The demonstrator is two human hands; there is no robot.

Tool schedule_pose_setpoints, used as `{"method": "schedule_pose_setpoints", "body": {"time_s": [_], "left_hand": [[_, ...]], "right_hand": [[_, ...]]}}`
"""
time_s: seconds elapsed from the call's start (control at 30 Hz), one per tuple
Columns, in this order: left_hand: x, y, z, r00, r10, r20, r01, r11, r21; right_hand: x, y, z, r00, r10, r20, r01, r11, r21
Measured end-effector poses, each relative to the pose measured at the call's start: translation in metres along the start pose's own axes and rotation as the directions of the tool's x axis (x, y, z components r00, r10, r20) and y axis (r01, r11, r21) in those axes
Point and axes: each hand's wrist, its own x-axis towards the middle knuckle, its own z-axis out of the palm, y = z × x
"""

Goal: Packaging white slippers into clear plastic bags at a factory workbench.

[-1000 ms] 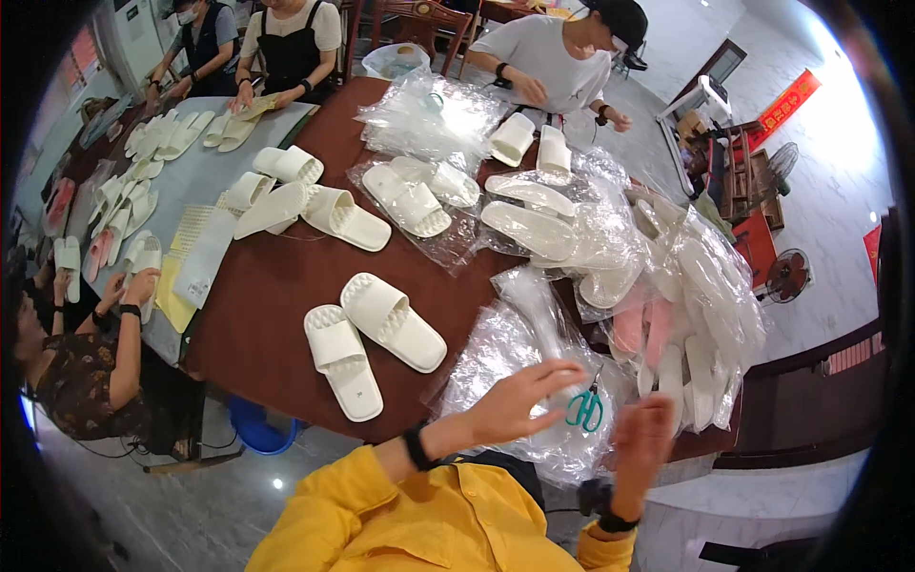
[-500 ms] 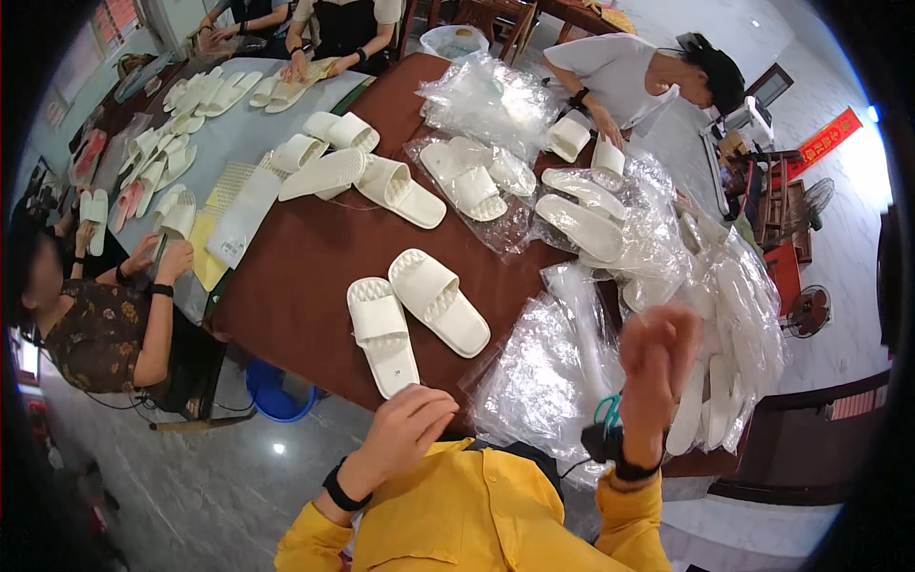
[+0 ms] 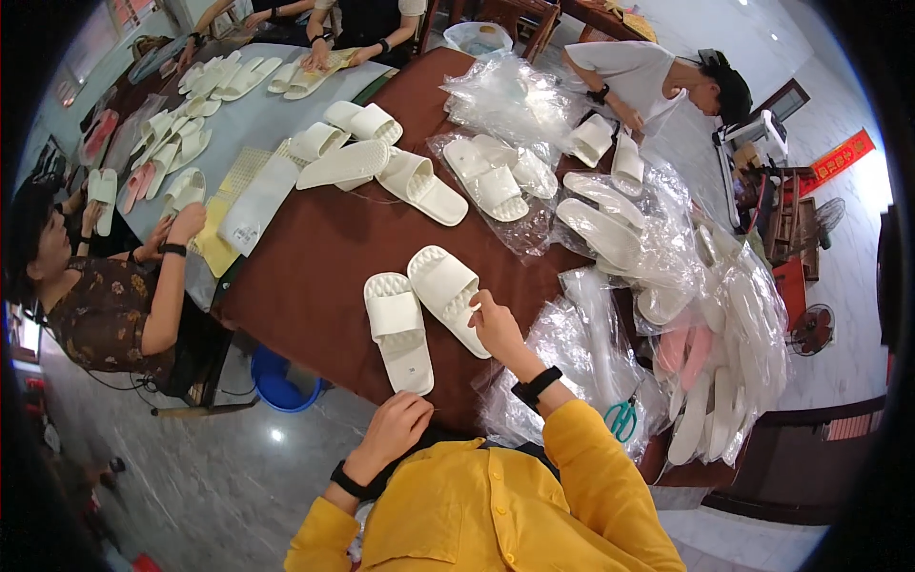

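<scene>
A pair of cream slippers with bubbled footbeds lies sole-down before me: the left slipper and the right slipper. My left hand is closed at the heel end of the left slipper, its fingers curled; whether something thin is in them is hidden. At the right slipper's outer edge, beside its strap, my right hand has its fingers bent and pressed together; I cannot make out what is between them. Clear plastic bags lie to the right, with teal-handled scissors on them.
Further slippers are at the table's far side, and bagged slippers are heaped on the right. A person in white handles slippers across the brown table. Others work at the grey table. A blue bucket stands on the floor.
My right hand has come from above the plastic bags leftward to the right slipper, uncovering the scissors and a pink slipper. My left hand stays by the left slipper's heel.
</scene>
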Motion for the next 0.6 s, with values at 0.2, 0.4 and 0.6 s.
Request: {"method": "schedule_pose_setpoints", "body": {"time_s": [0.2, 0.4, 0.6], "left_hand": [[0.013, -0.018, 0.021, 0.996, -0.017, -0.085, 0.021, 0.999, 0.045], [0.035, -0.038, 0.033, 0.949, -0.128, -0.289, 0.172, 0.976, 0.133], [0.052, -0.045, 0.043, 0.899, -0.179, -0.401, 0.242, 0.964, 0.113]], "right_hand": [[0.020, 0.006, 0.027, 0.996, -0.023, -0.083, 0.021, 0.999, -0.027], [0.006, -0.011, 0.010, 0.966, -0.254, -0.054, 0.257, 0.963, 0.080], [0.032, 0.002, -0.021, 0.985, -0.151, -0.078, 0.160, 0.978, 0.137]]}}
